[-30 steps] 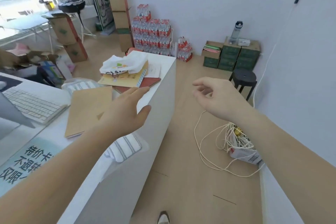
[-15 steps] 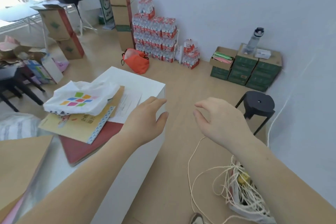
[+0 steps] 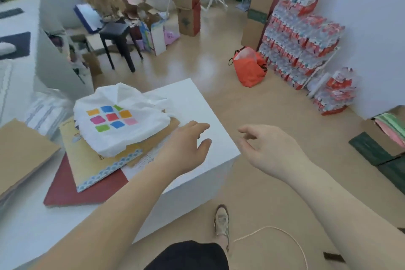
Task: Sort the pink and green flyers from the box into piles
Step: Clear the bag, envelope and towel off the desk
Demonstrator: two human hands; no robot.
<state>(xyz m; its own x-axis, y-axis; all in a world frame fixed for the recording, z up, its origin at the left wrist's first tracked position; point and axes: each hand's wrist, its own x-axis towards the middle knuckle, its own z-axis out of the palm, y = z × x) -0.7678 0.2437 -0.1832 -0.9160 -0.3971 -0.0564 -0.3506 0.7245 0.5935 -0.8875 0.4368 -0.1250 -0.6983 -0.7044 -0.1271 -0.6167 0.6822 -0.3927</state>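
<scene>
At the left edge of the white tabletop (image 3: 192, 98) lies a flat brown cardboard sheet (image 3: 19, 149). Next to it is a loose stack: a dark red folder (image 3: 72, 190) at the bottom, a yellow booklet with a blue patterned border (image 3: 87, 160) on it, and on top a crumpled white cloth printed with coloured squares (image 3: 122, 120). This stack takes most of the tabletop, and only the far right corner is bare. The risk is that piles of flyers put there mix with the stack or slide over the edge, because the free place is small.

The person's left hand (image 3: 186, 149) hovers over that bare corner, fingers spread, holding nothing. The right hand (image 3: 269, 149) is beyond the right edge, over the floor, fingers loosely curled and apart, also holding nothing.

The open brown cardboard box (image 3: 381, 138) stands on the floor at the far right, partly cut by the frame, well apart from both hands. The pink and green flyers (image 3: 392, 125) lie in it in layers. Thin sheets can cling together, so a grasp may lift both colours at once. The white cord (image 3: 285, 234) on the floor near the person's shoe (image 3: 221, 221) could catch a foot on the way to the box.
</scene>
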